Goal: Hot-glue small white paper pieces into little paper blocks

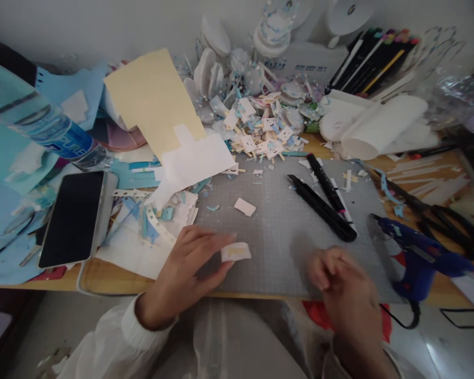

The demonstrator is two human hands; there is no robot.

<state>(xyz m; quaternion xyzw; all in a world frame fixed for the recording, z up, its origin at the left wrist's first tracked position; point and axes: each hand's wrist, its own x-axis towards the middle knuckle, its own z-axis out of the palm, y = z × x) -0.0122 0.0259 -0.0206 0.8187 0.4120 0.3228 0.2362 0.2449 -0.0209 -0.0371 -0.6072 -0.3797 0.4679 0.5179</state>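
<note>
Between the thumb and fingers of my left hand (195, 263) is a small white piece of paper (242, 251) with a pale yellow patch on it, held just above the grey cutting mat (272, 252). My right hand (342, 281) hovers over the mat's front edge, its fingers curled and smeared by motion, so whether anything is in them is unclear. Beyond the left hand lies a small pale paper rectangle (245, 207). A black utility knife (322, 208) and a black marker (326, 183) rest on the mat, farther off than the right hand.
A blue glue gun (414, 258) and black scissors (442, 213) lie at the right. On the left are a phone (73, 218), a water bottle (59, 129) and paper scraps (158, 221). Small paper figures (260, 131) are heaped at the back, near a white paper roll (385, 129).
</note>
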